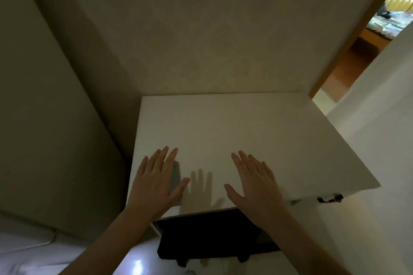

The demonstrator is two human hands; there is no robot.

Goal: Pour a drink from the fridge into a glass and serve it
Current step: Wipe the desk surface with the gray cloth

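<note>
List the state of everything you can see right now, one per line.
Left hand: open, flat, empty, over the white top.
Right hand: open, flat, empty, over the white top.
White top: bare apart from the hands.
Doorway: open.
No drink or glass in view.

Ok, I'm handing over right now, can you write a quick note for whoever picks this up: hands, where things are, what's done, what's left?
Left hand: open, fingers spread, palm down over the near left part of the white surface, holding nothing.
Right hand: open, palm down over the near middle of the same surface, holding nothing.
Things: no glass, no drink and no open fridge in view. A dark unit sits below the white top's near edge; I cannot tell what it is. A doorway opens at upper right.
Done: nothing that shows.
Left: find and open the fridge, take the drink, get a glass, pour, serve.
</note>
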